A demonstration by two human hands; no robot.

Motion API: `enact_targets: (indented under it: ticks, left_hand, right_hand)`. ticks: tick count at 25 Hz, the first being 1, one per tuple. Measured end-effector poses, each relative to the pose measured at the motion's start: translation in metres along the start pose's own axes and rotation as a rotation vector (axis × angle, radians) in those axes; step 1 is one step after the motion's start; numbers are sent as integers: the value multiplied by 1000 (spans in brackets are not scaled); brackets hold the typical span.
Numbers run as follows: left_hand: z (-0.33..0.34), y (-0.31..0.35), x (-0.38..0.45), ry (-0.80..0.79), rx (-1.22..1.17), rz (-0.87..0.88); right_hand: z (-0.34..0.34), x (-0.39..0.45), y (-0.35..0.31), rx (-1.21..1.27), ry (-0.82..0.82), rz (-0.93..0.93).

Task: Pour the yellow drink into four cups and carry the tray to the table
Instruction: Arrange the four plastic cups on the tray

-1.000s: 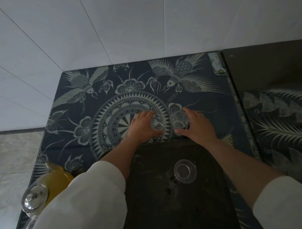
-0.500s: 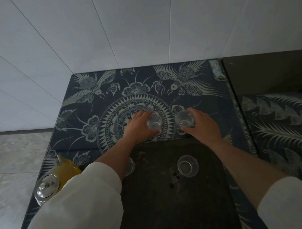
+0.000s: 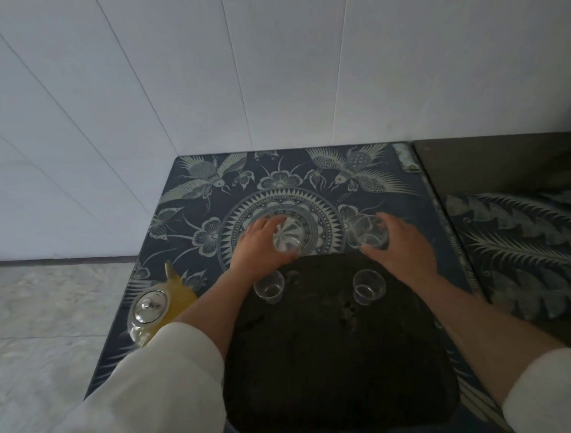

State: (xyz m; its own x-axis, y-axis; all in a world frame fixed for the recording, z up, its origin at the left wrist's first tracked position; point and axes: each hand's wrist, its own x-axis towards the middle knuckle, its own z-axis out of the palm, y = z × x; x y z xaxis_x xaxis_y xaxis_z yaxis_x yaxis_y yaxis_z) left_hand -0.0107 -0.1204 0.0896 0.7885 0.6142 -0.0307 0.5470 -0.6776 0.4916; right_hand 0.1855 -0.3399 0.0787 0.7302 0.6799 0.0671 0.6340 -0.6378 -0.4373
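Observation:
A dark tray [image 3: 332,376] lies on a blue patterned tabletop [image 3: 187,213]. Two empty clear glass cups stand at the tray's far end, one on the left [image 3: 269,287] and one on the right [image 3: 368,286]. My left hand [image 3: 262,246] grips a third clear cup [image 3: 286,237], held just beyond the tray's far edge. My right hand [image 3: 403,244] grips a fourth clear cup [image 3: 369,233] at the same height to the right. A glass teapot of yellow drink [image 3: 158,310] with a shiny lid stands left of the tray, partly hidden by my left sleeve.
A white panelled wall [image 3: 272,71] rises right behind the table. To the right lies a second dark surface with a leaf-patterned cloth [image 3: 522,256]. Pale tiled floor [image 3: 48,321] shows on the left, past the table's edge.
Both hands have lifted their cups off the tabletop and drawn them slightly apart. The view has tilted up, showing more wall and the second cup on the tray.

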Motion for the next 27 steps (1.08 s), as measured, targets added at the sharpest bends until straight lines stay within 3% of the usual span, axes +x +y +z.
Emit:
enact_targets:
  ticks: [15,27]
  left_hand:
    - [18,-39,-153,-30,-88,-98]
    - [76,-39,-200,-105,-89,-236]
  right_hand:
    - [21,-158,-11,7,-61,86]
    - [43,-198,32,27,-211,121]
